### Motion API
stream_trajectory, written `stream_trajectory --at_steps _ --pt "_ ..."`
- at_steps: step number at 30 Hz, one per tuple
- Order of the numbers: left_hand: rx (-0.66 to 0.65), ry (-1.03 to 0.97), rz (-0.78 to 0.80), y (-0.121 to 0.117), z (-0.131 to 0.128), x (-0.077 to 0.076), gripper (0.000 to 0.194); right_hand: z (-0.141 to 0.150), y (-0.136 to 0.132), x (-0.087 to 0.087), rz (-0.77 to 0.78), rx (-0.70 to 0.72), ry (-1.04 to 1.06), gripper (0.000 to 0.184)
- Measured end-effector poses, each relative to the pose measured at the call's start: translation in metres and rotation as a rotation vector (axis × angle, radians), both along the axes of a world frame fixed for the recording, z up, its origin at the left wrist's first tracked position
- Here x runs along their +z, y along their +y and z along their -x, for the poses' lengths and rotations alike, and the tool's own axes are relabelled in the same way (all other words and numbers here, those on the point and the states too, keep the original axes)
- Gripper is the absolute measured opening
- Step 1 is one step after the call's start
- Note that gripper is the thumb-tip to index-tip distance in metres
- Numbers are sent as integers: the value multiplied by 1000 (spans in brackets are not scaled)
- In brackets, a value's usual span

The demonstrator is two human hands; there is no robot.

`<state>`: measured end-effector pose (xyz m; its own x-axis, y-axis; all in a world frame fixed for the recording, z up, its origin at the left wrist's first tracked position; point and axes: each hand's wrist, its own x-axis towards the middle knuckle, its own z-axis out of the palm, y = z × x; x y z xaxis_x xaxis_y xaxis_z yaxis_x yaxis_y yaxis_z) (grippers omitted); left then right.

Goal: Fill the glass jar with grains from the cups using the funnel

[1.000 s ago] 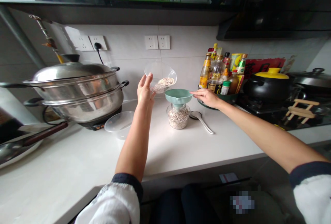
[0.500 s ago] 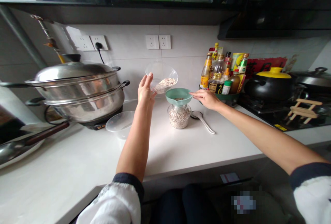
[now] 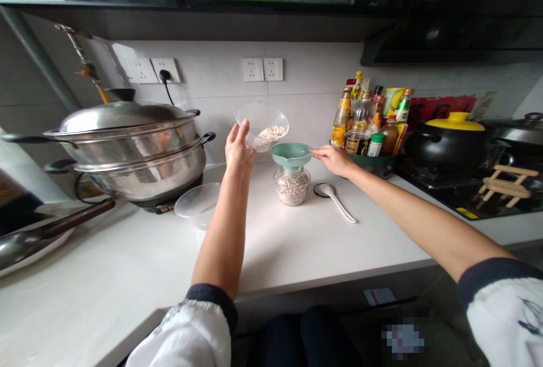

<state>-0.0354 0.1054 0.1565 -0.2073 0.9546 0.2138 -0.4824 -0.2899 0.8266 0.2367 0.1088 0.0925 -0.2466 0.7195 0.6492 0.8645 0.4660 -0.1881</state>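
My left hand (image 3: 238, 147) grips a clear plastic bowl (image 3: 254, 113) by its side, tilted toward the right. Pale flakes that look like rolled oats (image 3: 272, 132) lie in its lower part. Just right of it, a green funnel (image 3: 291, 154) sits on the mouth of a glass jar (image 3: 292, 170), which holds many of the same flakes. The fingers of my right hand (image 3: 333, 159) are closed on the funnel's right rim. No flakes show inside the funnel's cup from here.
A white spoon (image 3: 339, 204) rests on a dark round lid (image 3: 319, 190) right of the jar. Another clear bowl (image 3: 197, 203) stands left, before a steel steamer (image 3: 139, 152). Bottles (image 3: 365, 121) crowd the back right, beside a stove with a black pot (image 3: 441, 143).
The flakes seen in the funnel earlier no longer show there. The funnel and jar have shifted slightly, my right hand staying on the rim. The tilted bowl is held almost as before.
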Motion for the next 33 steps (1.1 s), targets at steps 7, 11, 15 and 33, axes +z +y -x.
stream_trajectory --at_steps 7,11,15,33 --pt "59 -21 -21 8 -5 -4 56 10 19 5 68 -60 43 30" --pt "80 -21 -18 10 -5 -5 57 8 24 8 93 -4 63 30" --pt "79 -12 -37 13 -1 -5 58 2 24 10 68 59 84 30" --pt "36 -13 -64 9 1 -2 58 1 14 22 49 55 37 30"
